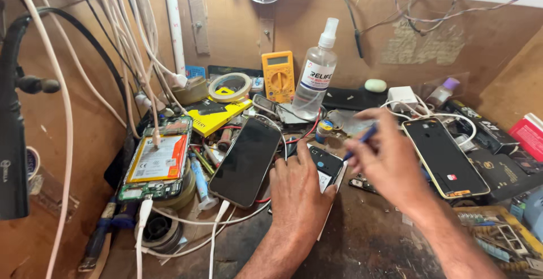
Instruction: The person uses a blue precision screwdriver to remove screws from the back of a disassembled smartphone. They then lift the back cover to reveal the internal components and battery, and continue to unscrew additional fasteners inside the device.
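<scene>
The left hand (298, 188) lies flat on a small dark phone (327, 166) at the middle of the surface (362, 245), its fingers spread narrow and pressing down to steady it rather than closed round it. The right hand (390, 163) is blurred; its fingers are pinched on a thin blue-handled tool (362, 139) whose tip points down toward the upper right edge of that phone.

Risks, as judged from this position:
- The tool tip sits close to the left fingertips; a slip off the phone's edge could jab them or score the phone's face.
- The phone is pinned by palm pressure alone. If it skids, it would meet the larger black phone (246, 163) lying just beside it on the left, screen up.
- Small dark parts (362, 184) lie loose near the right wrist and could be swept off by the forearm.

Surroundings and obstructions:
- An opened handset with an orange battery (157, 163) rests on a tape roll at left, and white cables (186, 222) run from it and the black phone across the near surface, in the path of the left forearm.
- A phone back shell (444, 157) lies to the right, well within the right elbow's sweep.
- A clear spray bottle (315, 72) stands upright behind the work, near a yellow multimeter (278, 75) propped at the back wall; a backward reach could tip the bottle onto the open electronics.
- Hanging white leads (127, 41) crowd the upper left.
</scene>
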A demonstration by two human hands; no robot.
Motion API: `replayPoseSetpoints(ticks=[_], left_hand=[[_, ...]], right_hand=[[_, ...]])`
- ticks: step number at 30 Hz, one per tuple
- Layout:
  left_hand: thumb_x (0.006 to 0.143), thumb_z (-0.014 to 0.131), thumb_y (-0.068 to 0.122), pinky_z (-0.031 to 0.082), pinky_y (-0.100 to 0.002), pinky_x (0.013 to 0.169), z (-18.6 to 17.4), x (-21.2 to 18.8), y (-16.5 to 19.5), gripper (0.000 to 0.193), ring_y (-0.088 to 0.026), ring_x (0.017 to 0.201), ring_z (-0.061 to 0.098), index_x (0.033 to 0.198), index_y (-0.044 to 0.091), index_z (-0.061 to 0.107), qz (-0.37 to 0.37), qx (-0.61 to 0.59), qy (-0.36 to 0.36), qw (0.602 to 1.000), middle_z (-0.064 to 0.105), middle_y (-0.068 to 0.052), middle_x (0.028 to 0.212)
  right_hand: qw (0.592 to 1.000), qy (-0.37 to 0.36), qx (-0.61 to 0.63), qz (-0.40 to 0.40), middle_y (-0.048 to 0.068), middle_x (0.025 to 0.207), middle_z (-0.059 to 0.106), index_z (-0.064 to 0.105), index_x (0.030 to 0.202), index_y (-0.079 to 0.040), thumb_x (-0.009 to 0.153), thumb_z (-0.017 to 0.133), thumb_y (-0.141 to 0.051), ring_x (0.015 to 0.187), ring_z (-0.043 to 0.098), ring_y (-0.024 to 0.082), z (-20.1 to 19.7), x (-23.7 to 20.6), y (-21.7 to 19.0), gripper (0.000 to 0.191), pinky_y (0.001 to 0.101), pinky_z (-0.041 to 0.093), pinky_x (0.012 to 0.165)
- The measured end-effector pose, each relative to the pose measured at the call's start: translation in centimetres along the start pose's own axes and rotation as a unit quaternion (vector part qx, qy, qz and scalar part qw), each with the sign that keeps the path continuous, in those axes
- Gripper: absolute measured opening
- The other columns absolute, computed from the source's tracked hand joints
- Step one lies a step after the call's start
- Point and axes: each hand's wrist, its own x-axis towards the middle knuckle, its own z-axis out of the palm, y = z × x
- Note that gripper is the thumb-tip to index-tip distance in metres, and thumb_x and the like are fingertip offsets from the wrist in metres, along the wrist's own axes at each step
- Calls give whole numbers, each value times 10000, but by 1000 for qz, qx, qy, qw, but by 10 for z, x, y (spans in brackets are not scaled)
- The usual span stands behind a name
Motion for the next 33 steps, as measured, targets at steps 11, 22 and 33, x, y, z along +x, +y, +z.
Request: replayPoseSetpoints(ticks=[11,22,33], left_hand=[[626,909,240,458,-497,885,-2,1,-5,1012,-396,1026,587,1440,-49,383,17,-11,-21,1000,661,-210,1054],[622,891,218,438,-514,876,1,0,-8,839,-389,1043,576,1309,-5,463,11,-32,-7,999,661,-188,1069],[626,904,262,450,-501,877,1,1,-7,784,-372,1028,584,1250,15,499,4,-15,-11,1000,658,-175,1057]], right_hand=[[966,-91,-130,203,132,770,720,689,1113,-64,1007,670,-258,628,585,195,-41,-37,47,222,393,495,576],[957,-72,-224,171,86,842,754,783,1012,-62,873,798,-316,703,678,186,-38,-33,65,289,377,523,697],[967,-58,-218,121,125,876,804,784,972,-47,864,796,-281,803,740,221,-24,-28,53,258,377,562,772]])
